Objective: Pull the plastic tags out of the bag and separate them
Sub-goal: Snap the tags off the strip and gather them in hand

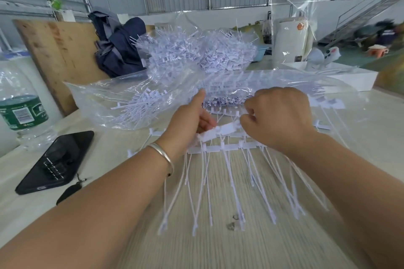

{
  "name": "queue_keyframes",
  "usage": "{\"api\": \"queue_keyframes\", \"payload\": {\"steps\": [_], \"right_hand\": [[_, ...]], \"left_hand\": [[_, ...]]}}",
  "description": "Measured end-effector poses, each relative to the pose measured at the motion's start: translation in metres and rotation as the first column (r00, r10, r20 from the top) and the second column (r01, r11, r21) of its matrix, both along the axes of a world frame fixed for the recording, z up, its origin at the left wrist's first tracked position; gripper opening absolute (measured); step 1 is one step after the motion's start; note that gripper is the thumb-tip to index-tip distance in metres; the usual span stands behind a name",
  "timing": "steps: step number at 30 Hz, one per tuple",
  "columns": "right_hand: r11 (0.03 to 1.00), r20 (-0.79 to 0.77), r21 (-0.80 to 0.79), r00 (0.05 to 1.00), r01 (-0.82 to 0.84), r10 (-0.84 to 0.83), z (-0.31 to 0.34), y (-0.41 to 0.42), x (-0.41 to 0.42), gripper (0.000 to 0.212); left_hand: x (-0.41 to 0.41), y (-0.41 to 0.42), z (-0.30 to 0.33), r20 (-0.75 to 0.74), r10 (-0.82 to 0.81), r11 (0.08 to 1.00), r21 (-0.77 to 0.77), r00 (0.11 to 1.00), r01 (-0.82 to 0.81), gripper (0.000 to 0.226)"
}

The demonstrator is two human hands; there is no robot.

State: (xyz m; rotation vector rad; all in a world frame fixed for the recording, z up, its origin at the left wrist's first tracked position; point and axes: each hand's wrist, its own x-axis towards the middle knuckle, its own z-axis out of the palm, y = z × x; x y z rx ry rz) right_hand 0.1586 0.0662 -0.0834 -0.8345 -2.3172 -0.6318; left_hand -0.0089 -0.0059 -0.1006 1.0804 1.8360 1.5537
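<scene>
A big clear plastic bag (109, 98) lies across the table, stuffed with white plastic tags (196, 54). In front of its mouth a strip of tags (220, 148) hangs from my hands, its long thin tails trailing toward me over the table. My left hand (192, 120) grips the left end of the strip's white bar, thumb raised. My right hand (277, 116) pinches the right end of the same bar, fingers curled. More loose tag strips (328, 105) lie to the right, by the bag's mouth.
A black phone (56, 161) with a small strap lies at the left on the pale wooden table (229, 247). A water bottle (19, 102) stands at the far left. A dark backpack (118, 50), a plywood board (54, 54) and a white box (354, 78) stand behind.
</scene>
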Motion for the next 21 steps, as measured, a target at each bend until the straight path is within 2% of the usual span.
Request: {"api": "queue_keyframes", "payload": {"steps": [1, 2, 5, 7, 10, 12, 14, 15, 16, 17, 18, 19, 20, 21], "right_hand": [[1.0, 0.032, -0.006, 0.999, 0.016, -0.016, -0.001, 0.003, 0.0, 0.025], [1.0, 0.055, -0.018, 0.998, 0.025, -0.024, -0.002, 0.006, 0.001, 0.027], [0.996, 0.022, -0.082, 1.0, 0.022, -0.02, -0.003, 0.015, 0.005, 0.032], [0.991, -0.014, -0.128, 0.999, 0.027, -0.029, -0.004, 0.019, 0.006, 0.036], [0.982, -0.073, -0.183, 0.996, 0.037, -0.051, -0.006, 0.024, 0.006, 0.035], [0.98, -0.106, -0.195, 0.992, 0.045, -0.066, -0.007, 0.025, 0.005, 0.032], [0.982, -0.119, -0.179, 0.989, 0.065, -0.087, -0.008, 0.023, 0.004, 0.031], [0.983, -0.118, -0.167, 0.988, 0.081, -0.102, -0.007, 0.022, 0.004, 0.03], [0.982, -0.115, -0.156, 0.985, 0.106, -0.125, -0.006, 0.021, 0.004, 0.03], [0.979, -0.112, -0.147, 0.982, 0.138, -0.155, -0.005, 0.02, 0.006, 0.031], [0.975, -0.107, -0.145, 0.977, 0.17, -0.186, -0.004, 0.019, 0.007, 0.032], [0.968, -0.102, -0.154, 0.972, 0.197, -0.214, -0.003, 0.019, 0.008, 0.032], [0.961, -0.102, -0.17, 0.966, 0.217, -0.237, -0.002, 0.018, 0.009, 0.032], [0.953, -0.102, -0.19, 0.961, 0.235, -0.258, -0.002, 0.017, 0.009, 0.031]], "left_hand": [[-0.004, 0.0, -0.002, 0.122, -0.045, 0.999, 0.017, 0.991, 0.043, 0.07], [-0.008, 0.0, -0.005, 0.118, -0.059, 0.998, 0.027, 0.991, 0.056, 0.061], [-0.012, -0.002, -0.007, -0.08, -0.006, 1.0, 0.008, 0.997, 0.007, 0.036], [-0.009, -0.002, -0.008, -0.245, 0.003, 1.0, -0.025, 0.97, -0.009, 0.028], [-0.005, -0.005, -0.008, -0.601, 0.014, 0.999, -0.025, 0.799, -0.037, 0.036], [-0.004, -0.009, -0.005, -0.774, 0.051, 0.998, 0.012, 0.632, -0.066, 0.05], [0.001, -0.011, -0.002, -0.87, 0.084, 0.995, 0.045, 0.486, -0.091, 0.056], [0.003, -0.011, -0.002, -0.862, 0.067, 0.996, 0.026, 0.503, -0.088, 0.058], [0.005, -0.009, -0.002, -0.771, 0.032, 0.998, -0.014, 0.636, -0.067, 0.058], [0.007, -0.007, -0.003, -0.56, -0.015, 0.999, -0.05, 0.828, -0.015, 0.057], [0.009, -0.006, -0.002, -0.248, -0.068, 0.997, -0.057, 0.967, 0.055, 0.053], [0.01, -0.005, -0.002, 0.053, -0.1, 0.995, -0.026, 0.994, 0.101, 0.046], [0.011, -0.003, -0.004, 0.254, -0.111, 0.994, 0.036, 0.961, 0.105, 0.038], [0.011, -0.002, -0.005, 0.348, -0.105, 0.992, 0.1, 0.932, 0.075, 0.03]]}}
